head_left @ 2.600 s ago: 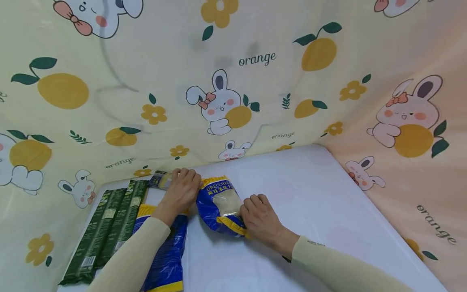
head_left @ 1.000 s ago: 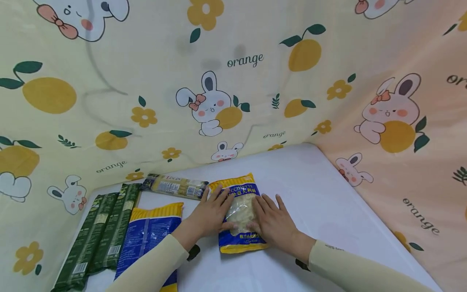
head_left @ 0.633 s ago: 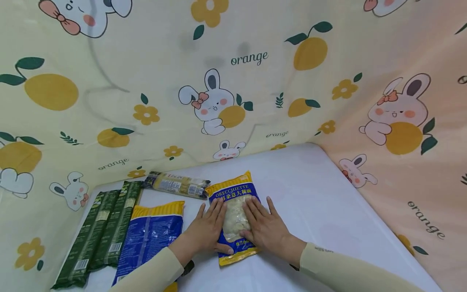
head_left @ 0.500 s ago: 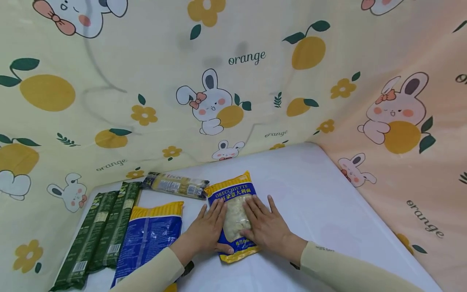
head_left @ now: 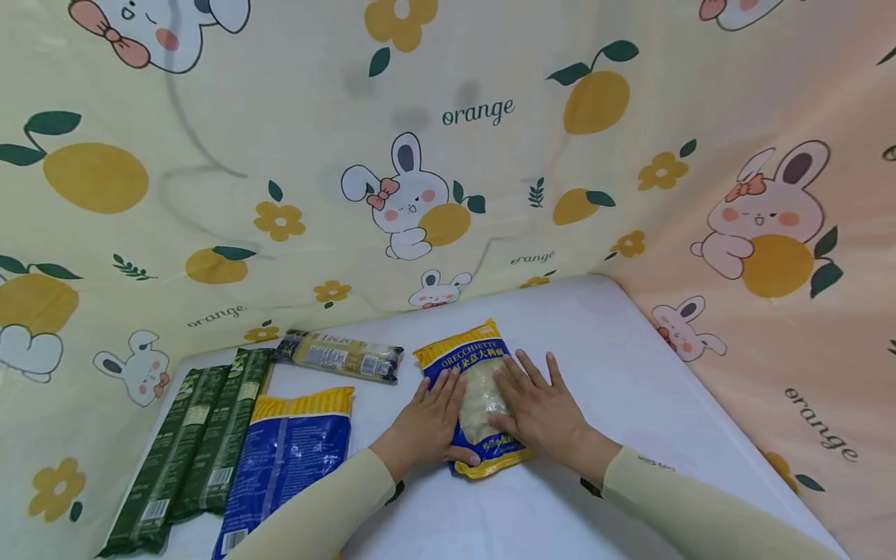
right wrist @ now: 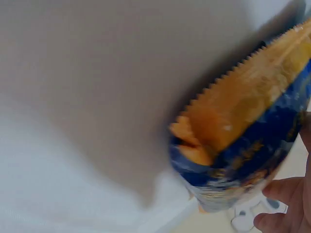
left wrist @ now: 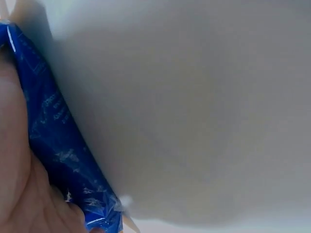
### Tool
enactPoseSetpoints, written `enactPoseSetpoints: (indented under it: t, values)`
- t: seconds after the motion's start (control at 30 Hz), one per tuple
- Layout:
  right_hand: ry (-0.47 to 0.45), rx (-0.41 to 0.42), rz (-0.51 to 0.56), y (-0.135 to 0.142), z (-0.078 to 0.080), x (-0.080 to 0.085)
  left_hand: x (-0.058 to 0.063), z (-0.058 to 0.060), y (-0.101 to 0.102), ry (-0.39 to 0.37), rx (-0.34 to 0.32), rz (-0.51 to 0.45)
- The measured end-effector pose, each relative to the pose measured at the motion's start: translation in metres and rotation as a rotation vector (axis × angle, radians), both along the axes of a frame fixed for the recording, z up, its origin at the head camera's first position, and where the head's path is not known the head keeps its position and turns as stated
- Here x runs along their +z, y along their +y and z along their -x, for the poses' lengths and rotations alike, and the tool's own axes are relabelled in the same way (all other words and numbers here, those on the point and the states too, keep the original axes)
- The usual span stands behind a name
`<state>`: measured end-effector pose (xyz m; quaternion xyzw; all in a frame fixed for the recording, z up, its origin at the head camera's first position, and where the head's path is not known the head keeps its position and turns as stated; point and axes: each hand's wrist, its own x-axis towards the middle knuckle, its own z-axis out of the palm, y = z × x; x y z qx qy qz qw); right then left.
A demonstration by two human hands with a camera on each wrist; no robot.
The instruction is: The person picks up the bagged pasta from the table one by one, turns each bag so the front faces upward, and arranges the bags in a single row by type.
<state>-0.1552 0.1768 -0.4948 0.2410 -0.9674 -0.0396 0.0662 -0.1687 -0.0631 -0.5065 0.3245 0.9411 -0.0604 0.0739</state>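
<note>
A blue and yellow bag of orecchiette pasta lies face up on the white table, its top leaning left in the head view. My left hand rests along the bag's left side, fingers straight and thumb near the lower end. On the right side my right hand lies flat with its fingers spread, their tips on the clear window. The left wrist view shows the bag's blue side against the hand. In the right wrist view the yellow serrated end of the bag stands out beside the fingers.
Left of the hands lies another blue and yellow bag, back up. Beyond it are long green packs side by side. A clear pack with dark ends lies near the back edge. Patterned cloth rises behind the white table.
Earlier both hands gripped the orecchiette bag by its ends; then it was laid flat with the hands on its sides. In the last half second bag and hands have shifted right and slightly away.
</note>
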Motion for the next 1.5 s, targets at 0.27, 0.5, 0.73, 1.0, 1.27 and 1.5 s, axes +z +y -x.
enactPoseSetpoints:
  t: [0.27, 0.5, 0.73, 1.0, 1.27, 1.5]
  values:
    - [0.009, -0.016, 0.066, 0.003, 0.008, -0.005, -0.004, 0.021, 0.034, -0.015, -0.014, -0.031]
    - [-0.092, -0.042, 0.102, -0.003, 0.014, -0.02, -0.001, 0.021, 0.028, -0.071, 0.065, -0.041]
    - [-0.108, -0.088, 0.052, -0.008, 0.017, -0.023, 0.015, 0.014, 0.002, -0.112, 0.117, -0.052]
    - [-0.124, -0.124, 0.057, 0.008, 0.024, -0.021, 0.041, -0.002, -0.048, -0.117, 0.194, -0.102]
    - [-0.125, -0.145, 0.05, 0.048, 0.042, -0.02, 0.049, -0.017, -0.149, -0.089, 0.283, -0.134]
    - [-0.167, -0.176, 0.015, 0.092, 0.057, -0.014, 0.045, -0.039, -0.229, -0.073, 0.291, -0.131]
